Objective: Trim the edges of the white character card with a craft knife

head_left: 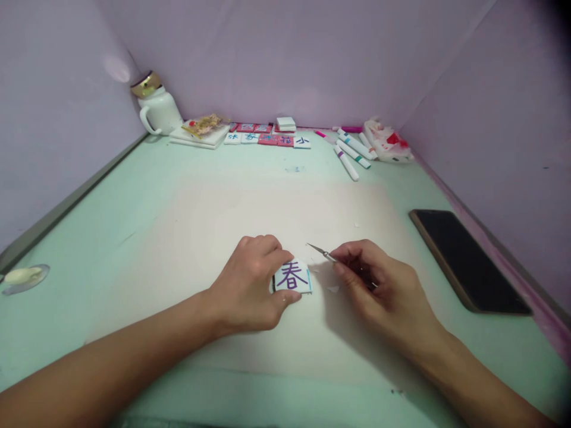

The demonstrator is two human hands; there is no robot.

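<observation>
Between the thumb and fingers of my left hand (254, 279) is a small white square tile (292, 278) with a purple handwritten character. Its right edge shows a blue line, and its upper right corner looks cut off. My right hand (379, 279) grips a craft knife (329, 256) by its thin metal handle. The pointed blade is aimed up and left, a short way from the tile's upper right corner and apart from it. Small white scraps (332, 289) lie on the pale sheet (214, 220) between the tile and my right hand.
A phone (468, 261) lies at the right. Along the back are a white mug (163, 110), rows of red and white character tiles (267, 139), several markers (347, 163) and a crumpled plastic bag (388, 142). A small clear dish (25, 278) rests at the left edge.
</observation>
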